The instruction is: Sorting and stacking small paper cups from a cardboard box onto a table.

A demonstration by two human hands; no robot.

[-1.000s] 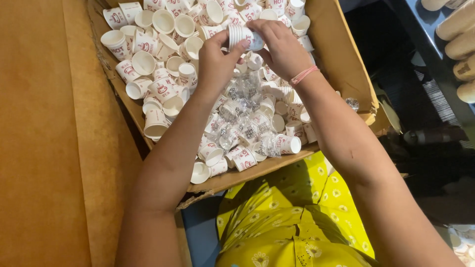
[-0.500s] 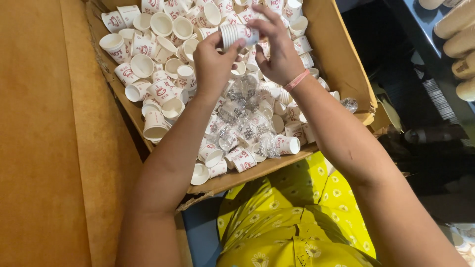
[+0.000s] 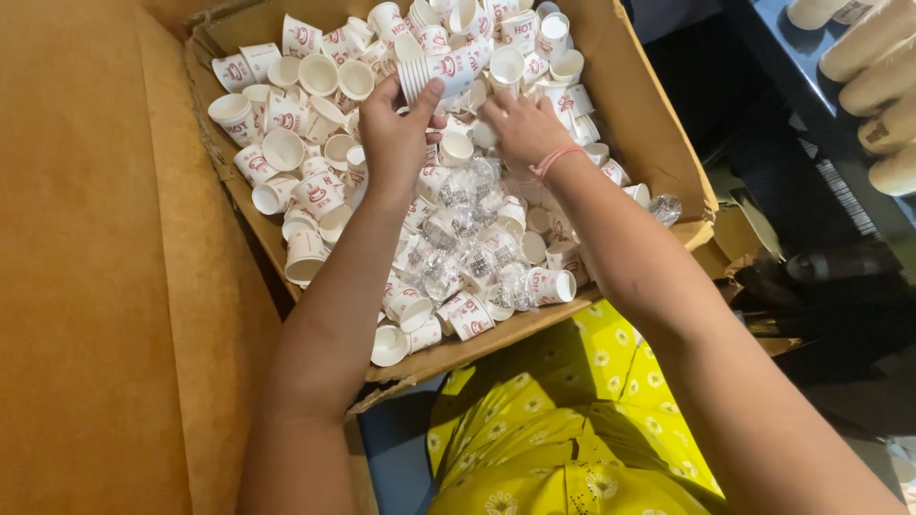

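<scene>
My left hand (image 3: 396, 129) grips a stack (image 3: 441, 72) of small white paper cups nested on their side, thumb over the top and fingers curled under it, held just above the heap at about 12 o'clock in the box (image 3: 637, 114). The stack shows ridged white rims at its left end and red print on the outermost cup at the right. My right hand (image 3: 520, 126), with a pink band (image 3: 554, 160) at the wrist, reaches down into the loose cups (image 3: 305, 191) just to the 3 o'clock side of the left; its fingers are bent among them, and I cannot tell whether they have closed on one. The box is brown cardboard, filled with the same little cups lying every way, some mouth-up showing plain white insides, some on their sides showing red markings. Crumpled clear plastic wrap (image 3: 468, 243) lies among them near the middle, at 6 o'clock from my hands. My yellow flowered dress (image 3: 563, 429) shows below the box. More stacked cups (image 3: 878, 86) lie at 2 o'clock, well apart.
</scene>
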